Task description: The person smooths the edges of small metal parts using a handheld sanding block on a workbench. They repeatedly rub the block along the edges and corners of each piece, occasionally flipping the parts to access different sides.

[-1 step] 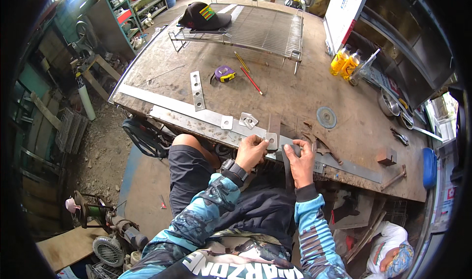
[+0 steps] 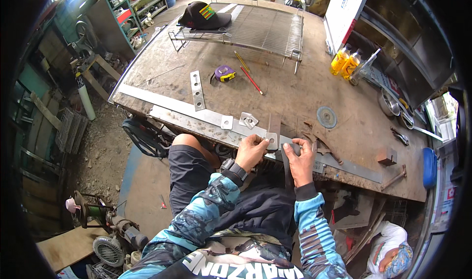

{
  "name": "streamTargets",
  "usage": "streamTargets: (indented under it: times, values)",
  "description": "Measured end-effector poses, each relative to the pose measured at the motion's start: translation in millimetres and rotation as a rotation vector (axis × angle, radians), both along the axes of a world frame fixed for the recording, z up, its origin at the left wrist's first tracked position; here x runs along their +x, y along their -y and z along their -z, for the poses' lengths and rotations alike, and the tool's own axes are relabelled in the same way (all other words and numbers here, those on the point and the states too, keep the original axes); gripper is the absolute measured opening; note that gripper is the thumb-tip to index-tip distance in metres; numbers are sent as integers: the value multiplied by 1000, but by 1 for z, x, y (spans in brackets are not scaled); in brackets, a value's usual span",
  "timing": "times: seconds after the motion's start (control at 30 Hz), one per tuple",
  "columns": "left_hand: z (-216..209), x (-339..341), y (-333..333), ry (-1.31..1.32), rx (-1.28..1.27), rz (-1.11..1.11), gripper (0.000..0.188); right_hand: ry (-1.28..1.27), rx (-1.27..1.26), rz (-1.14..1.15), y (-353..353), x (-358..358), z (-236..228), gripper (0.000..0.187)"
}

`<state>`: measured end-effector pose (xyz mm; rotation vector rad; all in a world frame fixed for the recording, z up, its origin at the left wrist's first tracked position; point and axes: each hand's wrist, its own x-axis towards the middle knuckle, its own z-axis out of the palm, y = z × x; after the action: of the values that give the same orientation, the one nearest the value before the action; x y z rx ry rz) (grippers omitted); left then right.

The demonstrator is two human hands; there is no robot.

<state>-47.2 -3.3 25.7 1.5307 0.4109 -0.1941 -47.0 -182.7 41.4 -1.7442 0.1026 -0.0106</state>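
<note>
We see the left hand [image 2: 249, 155] pinching a square metal plate [image 2: 274, 145], pale, flat and pierced by one round hole, at the near edge of the workbench [image 2: 290, 89]. Just beside it, but apart, the right hand [image 2: 302, 163] grips a dark strip [image 2: 287, 174], matt and narrow, which hangs down toward the lap; we cannot tell its material.

Behind the held plate we find a brown, dull-surfaced block [image 2: 274, 122]. To the left lie a similar holed plate [image 2: 226, 122] with rounded corners and a small cluster of plates [image 2: 249, 120] overlapping at an angle. A long, smooth grey metal strip [image 2: 160, 98] runs along the front of the bench, and a flat bar [image 2: 197, 92] with a row of round holes touches it at one end.

Farther back, on the scuffed, stained brown surface, we notice a purple and yellow tape measure [image 2: 224, 74], a slim red pencil [image 2: 252, 80] and a thin yellow one. On the right sits a round, greyish disc [image 2: 326, 117]; at the back, a dark fabric cap [image 2: 202, 17] rests on a rack [image 2: 265, 33] of parallel metal wires.
</note>
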Motion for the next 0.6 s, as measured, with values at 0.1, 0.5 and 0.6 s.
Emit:
streamTargets:
  times: [0.1,0.5,0.6]
  values:
    - [14,7,-4,107,173,81,28,23,-121,-2,-9,6,7,37]
    - [23,13,-5,252,414,214,30,26,-388,55,-25,10,21,37]
    - [23,13,-5,220,389,228,27,-14,-396,72,-32,15,11,36]
